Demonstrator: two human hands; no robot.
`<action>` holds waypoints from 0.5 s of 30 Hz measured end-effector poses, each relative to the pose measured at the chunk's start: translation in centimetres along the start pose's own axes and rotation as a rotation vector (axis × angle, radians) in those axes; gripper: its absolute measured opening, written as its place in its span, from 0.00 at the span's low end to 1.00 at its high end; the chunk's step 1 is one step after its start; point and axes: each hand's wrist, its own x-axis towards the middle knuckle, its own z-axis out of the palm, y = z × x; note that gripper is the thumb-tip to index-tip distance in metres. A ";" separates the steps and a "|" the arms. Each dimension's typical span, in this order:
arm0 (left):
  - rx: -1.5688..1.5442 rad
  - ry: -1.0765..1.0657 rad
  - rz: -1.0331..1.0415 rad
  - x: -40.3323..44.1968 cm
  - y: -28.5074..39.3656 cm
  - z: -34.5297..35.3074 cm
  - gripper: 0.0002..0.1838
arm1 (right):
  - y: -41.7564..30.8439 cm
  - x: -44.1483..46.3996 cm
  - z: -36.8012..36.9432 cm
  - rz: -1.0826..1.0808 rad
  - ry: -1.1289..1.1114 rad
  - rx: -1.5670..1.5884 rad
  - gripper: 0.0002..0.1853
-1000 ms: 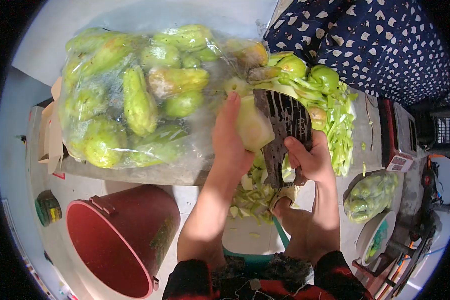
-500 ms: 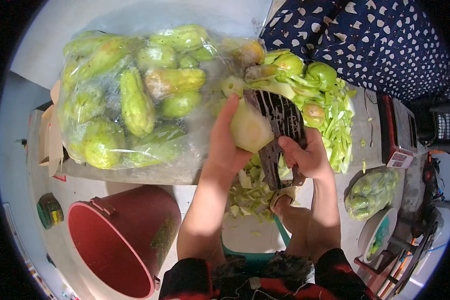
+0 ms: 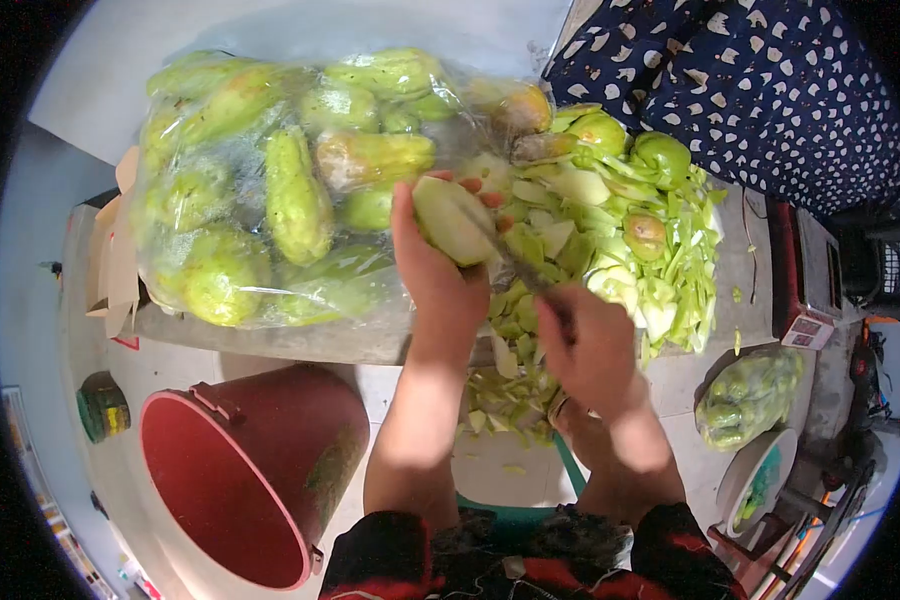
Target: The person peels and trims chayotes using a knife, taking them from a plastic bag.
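Note:
My left hand (image 3: pixel 440 275) holds a pale, peeled green fruit (image 3: pixel 452 222), its fingers wrapped behind the far side. My right hand (image 3: pixel 590 345) is closed round the handle of a dark blade (image 3: pixel 518 262), seen almost edge-on, with its tip end against the fruit's right side. Beyond and to the right of the hands lies a heap of green peelings (image 3: pixel 675 270), with a brownish fruit (image 3: pixel 644 236) and a green fruit (image 3: pixel 660 160) on it. A clear plastic bag (image 3: pixel 295 200) of green and yellowish fruits lies left of my left hand.
A red bin (image 3: pixel 260 470) stands on the floor at the lower left. More peelings (image 3: pixel 510 400) lie on the floor below the table edge (image 3: pixel 270 340). At the right are a bagged bunch of green fruits (image 3: pixel 750 398), a white bowl (image 3: pixel 760 475) and dark patterned cloth (image 3: pixel 740 90).
The blade has turned from broadside to nearly edge-on, and my right hand has turned with it. My left hand has tilted the fruit and moved slightly left.

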 end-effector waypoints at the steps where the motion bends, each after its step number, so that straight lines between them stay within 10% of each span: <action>1: 0.012 0.037 0.079 0.0 -0.2 -0.3 0.25 | -0.6 -0.4 0.5 -0.058 -0.057 -0.080 0.10; 15: 0.136 -0.227 0.475 0.6 -0.3 -2.3 0.30 | -2.2 -1.3 2.4 -0.234 -0.041 -0.256 0.17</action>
